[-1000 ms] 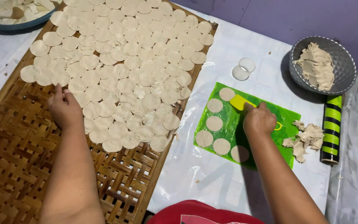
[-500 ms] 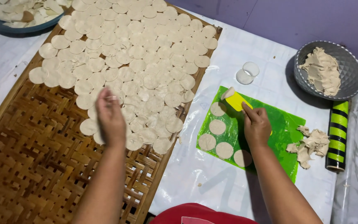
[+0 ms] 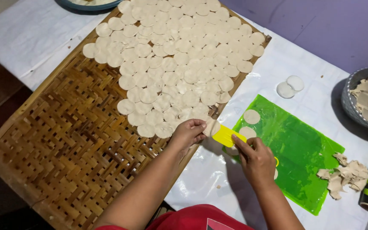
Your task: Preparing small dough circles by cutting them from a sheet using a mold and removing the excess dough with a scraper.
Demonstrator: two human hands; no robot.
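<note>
Left hand: your left hand (image 3: 188, 133) pinches a dough circle (image 3: 211, 126) off the scraper.
Right hand: your right hand (image 3: 256, 158) grips the yellow scraper (image 3: 225, 135).
Place: both meet between the woven tray (image 3: 64, 140) and the green mat (image 3: 297, 145).
Nearby: dough scraps (image 3: 346, 175) lie right.

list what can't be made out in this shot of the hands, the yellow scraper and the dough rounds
Head view only:
- Pale dough round on the yellow plastic scraper: partly covered by the left hand.
- Scraper handle: hidden under the right hand.
- Dough rounds near the right hand on the green plastic sheet: the hand covers them, so their count is unclear.
- Grey bowl of dough scraps: cut off by the right edge.
- Blue dish: cut off by the top edge.
</note>
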